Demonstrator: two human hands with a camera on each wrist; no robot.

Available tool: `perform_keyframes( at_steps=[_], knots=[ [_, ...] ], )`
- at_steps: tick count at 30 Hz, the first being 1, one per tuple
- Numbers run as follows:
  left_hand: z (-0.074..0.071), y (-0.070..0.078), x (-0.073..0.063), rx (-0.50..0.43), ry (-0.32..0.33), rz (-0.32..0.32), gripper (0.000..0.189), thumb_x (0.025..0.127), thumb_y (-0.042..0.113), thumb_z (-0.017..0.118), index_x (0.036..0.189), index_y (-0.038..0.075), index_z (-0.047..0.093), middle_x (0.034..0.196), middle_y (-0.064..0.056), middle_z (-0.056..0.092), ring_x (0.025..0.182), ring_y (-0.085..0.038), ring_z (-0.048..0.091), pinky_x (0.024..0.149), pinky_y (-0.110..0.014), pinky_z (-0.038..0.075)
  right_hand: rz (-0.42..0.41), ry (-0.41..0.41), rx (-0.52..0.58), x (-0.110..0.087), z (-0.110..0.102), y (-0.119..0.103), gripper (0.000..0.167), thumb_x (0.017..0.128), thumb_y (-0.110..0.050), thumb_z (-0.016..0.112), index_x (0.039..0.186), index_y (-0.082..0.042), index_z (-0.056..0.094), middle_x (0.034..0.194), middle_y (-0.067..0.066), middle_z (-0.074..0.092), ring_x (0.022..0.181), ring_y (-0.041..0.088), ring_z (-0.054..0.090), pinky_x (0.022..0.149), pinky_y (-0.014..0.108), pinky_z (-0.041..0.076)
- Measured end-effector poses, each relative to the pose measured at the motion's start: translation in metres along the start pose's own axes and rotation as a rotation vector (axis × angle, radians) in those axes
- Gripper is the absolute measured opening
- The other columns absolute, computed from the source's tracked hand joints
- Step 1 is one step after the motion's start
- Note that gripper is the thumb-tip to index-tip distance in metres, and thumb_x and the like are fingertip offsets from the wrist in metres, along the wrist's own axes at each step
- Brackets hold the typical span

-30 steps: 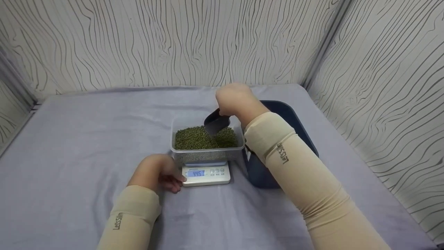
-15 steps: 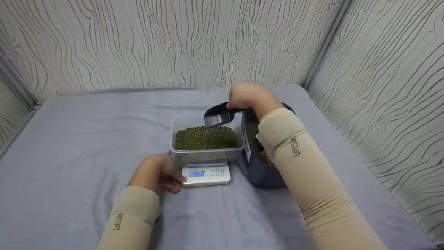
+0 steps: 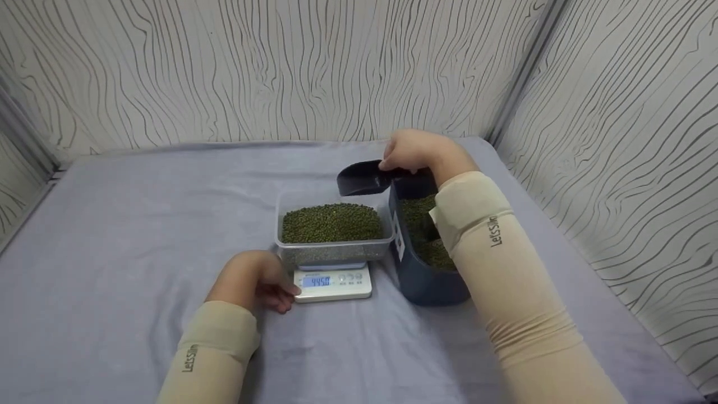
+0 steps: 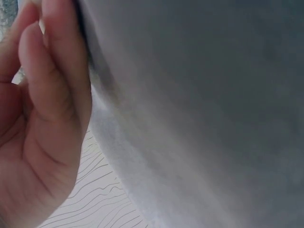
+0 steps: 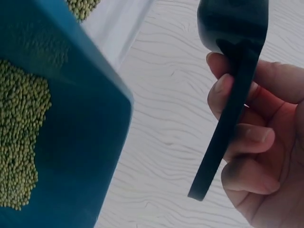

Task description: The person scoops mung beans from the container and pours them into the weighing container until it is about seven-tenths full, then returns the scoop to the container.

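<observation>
My right hand (image 3: 418, 150) grips the handle of a black scoop (image 3: 362, 178), held above the gap between the clear box and the blue bin. In the right wrist view, thumb and fingers curl round the handle (image 5: 228, 123). Green mung beans (image 3: 334, 221) lie heaped in the clear plastic box (image 3: 336, 244), which stands on a white kitchen scale (image 3: 345, 292) with a lit display (image 3: 317, 281). At the scale's left edge rests my left hand (image 3: 262, 278), its fingers loosely bent and its thumb tip right at the corner.
Close to the right of the box stands a dark blue bin (image 3: 429, 290) with more mung beans (image 3: 420, 210) inside; my right forearm partly covers it. A lilac cloth (image 3: 140, 241) covers the table. Patterned panels (image 3: 252, 73) rise behind and at the sides.
My right hand has moved right and up with the scoop, which has tipped from pointing down into the box to nearly level. The left hand stays put.
</observation>
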State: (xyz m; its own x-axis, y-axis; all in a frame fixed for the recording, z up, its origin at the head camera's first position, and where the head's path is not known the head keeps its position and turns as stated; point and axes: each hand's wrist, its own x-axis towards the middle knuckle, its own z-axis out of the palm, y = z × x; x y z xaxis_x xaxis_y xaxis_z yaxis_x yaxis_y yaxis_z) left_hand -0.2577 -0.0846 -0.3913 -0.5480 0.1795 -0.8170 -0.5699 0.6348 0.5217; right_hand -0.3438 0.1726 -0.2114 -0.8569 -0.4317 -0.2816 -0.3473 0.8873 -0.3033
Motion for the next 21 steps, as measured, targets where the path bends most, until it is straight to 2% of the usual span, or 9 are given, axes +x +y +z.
perform_keyframes(
  at_steps=[11,17,21],
  knots=[
    [0.000,-0.001,0.001,0.001,-0.015,0.000,0.018,0.085,0.015,0.065,0.074,0.001,0.065,0.065,-0.005,0.064,0.055,-0.008,0.060,0.058,-0.016,0.052,0.067,0.003,0.041,-0.014,-0.015,0.041,0.035,0.092,-0.022,0.052,0.059,-0.013,0.042,0.053,-0.004,0.040,0.046,0.010,0.039,0.047,0.023,0.036],
    [0.000,-0.001,0.001,-0.013,-0.014,-0.007,0.018,0.085,0.015,0.065,0.074,0.000,0.065,0.065,-0.005,0.064,0.055,-0.008,0.060,0.058,-0.016,0.052,0.104,0.024,0.110,-0.023,-0.019,0.064,0.035,0.091,-0.020,0.052,0.058,-0.013,0.041,0.052,-0.004,0.039,0.045,0.010,0.038,0.046,0.023,0.036],
    [-0.001,-0.002,0.000,-0.020,-0.010,-0.010,0.017,0.085,0.014,0.065,0.076,0.000,0.065,0.066,-0.006,0.064,0.055,-0.009,0.060,0.058,-0.016,0.052,0.136,0.024,0.133,-0.028,-0.020,0.077,0.030,0.091,-0.020,0.053,0.063,-0.011,0.050,0.053,-0.004,0.043,0.046,0.010,0.039,0.045,0.023,0.036]
  ],
)
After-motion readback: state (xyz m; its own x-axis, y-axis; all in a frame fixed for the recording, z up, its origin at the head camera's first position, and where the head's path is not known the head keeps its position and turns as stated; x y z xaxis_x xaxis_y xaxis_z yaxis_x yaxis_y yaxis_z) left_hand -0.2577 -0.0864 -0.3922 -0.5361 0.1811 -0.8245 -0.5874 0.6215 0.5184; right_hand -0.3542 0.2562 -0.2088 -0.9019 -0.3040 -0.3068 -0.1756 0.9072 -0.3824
